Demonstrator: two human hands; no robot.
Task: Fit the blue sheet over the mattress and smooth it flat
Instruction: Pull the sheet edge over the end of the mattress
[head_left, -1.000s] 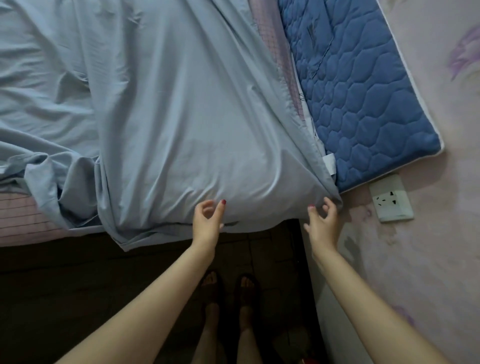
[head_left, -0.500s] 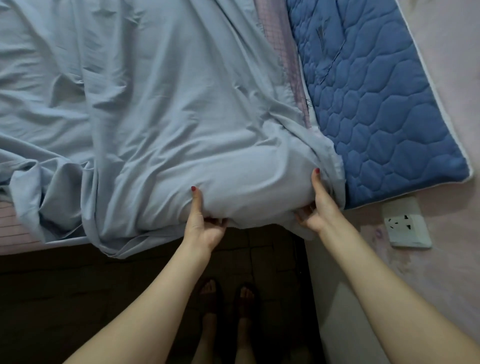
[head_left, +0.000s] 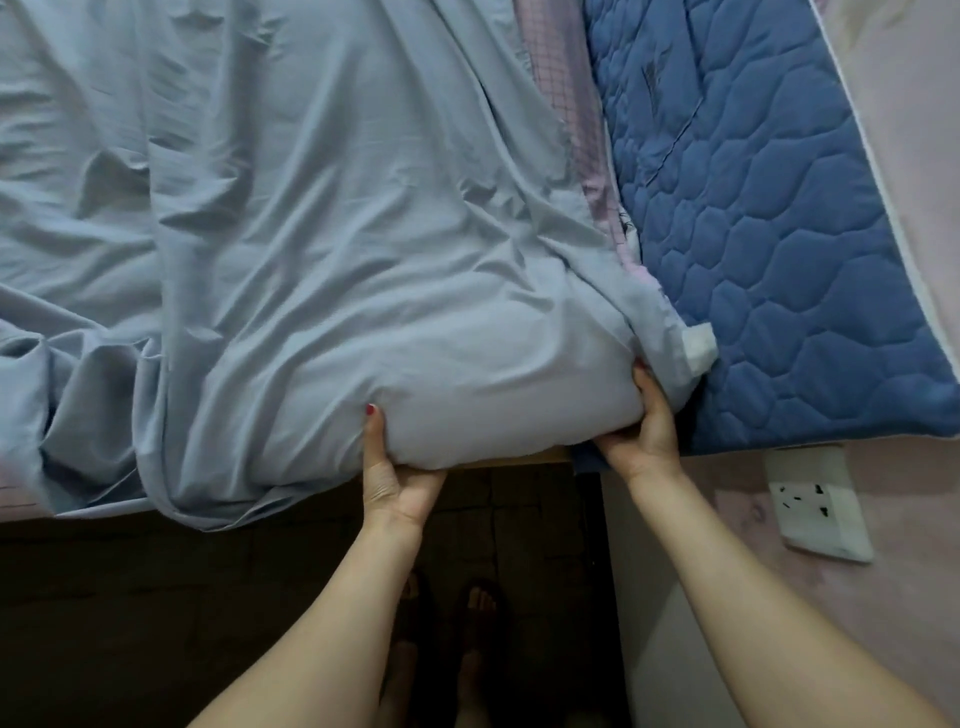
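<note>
The light blue sheet (head_left: 311, 234) lies wrinkled over the mattress, bulging over its near right corner. A pink checked strip of mattress (head_left: 587, 130) shows along the sheet's right edge. My left hand (head_left: 395, 473) grips the sheet-covered corner from below, thumb up on the fabric. My right hand (head_left: 644, 421) holds the same corner on its right side, fingers tucked under, next to a white tag. At the left the sheet hangs in loose bunched folds over the bed edge.
A dark blue quilted pad (head_left: 769, 218) stands against the pink wall (head_left: 909, 519) on the right. A white wall socket (head_left: 815, 504) sits below it. Dark floor and my feet (head_left: 457, 623) are under the bed edge.
Both hands went from pinching the sheet's hem to gripping the mattress corner through the sheet and lifting it. The sheet has bunched over the corner.
</note>
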